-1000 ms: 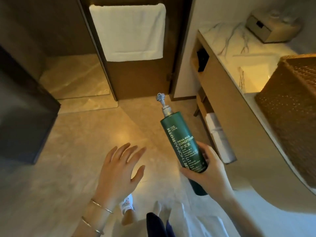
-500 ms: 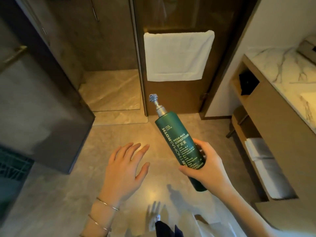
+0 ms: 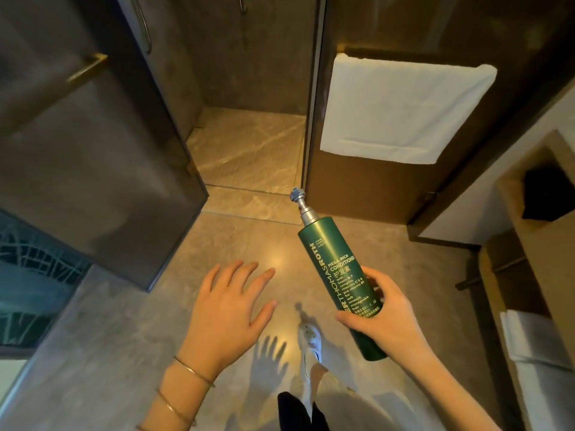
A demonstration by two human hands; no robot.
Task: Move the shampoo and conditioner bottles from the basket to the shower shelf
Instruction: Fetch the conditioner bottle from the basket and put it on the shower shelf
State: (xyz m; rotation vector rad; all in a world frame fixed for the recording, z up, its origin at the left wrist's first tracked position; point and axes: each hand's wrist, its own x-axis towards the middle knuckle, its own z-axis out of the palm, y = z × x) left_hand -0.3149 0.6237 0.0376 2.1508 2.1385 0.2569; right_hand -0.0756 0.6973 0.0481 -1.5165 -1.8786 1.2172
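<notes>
Conditioner bottle (image 3: 334, 269) in your right hand (image 3: 385, 321), midway across a bathroom floor (image 3: 124, 353). Your fingers and thumb wrap the lower half of the green bottle, which tilts with its silver pump (image 3: 299, 203) pointing up and away toward the shower stall (image 3: 249, 150). Your left hand (image 3: 230, 306) hangs beside it, palm down, fingers straight and spread, holding nothing and touching nothing. Two thin bangles (image 3: 191, 373) circle that wrist.

The bottle is in the air above the tiles, well apart from the stall, whose open doorway lies straight ahead. A dark door (image 3: 99, 157) with a brass handle (image 3: 88, 68) stands open at left. A white towel (image 3: 401, 110) hangs folded over a rail on the brown panel to the right of the stall.

At far right, open shelves (image 3: 529, 259) hold a dark item (image 3: 547, 194) up top and rolled white towels (image 3: 532, 346) lower down. One white shoe (image 3: 309, 337) shows below the bottle, between your forearms, with the shadow of your left hand on the floor beside it.
</notes>
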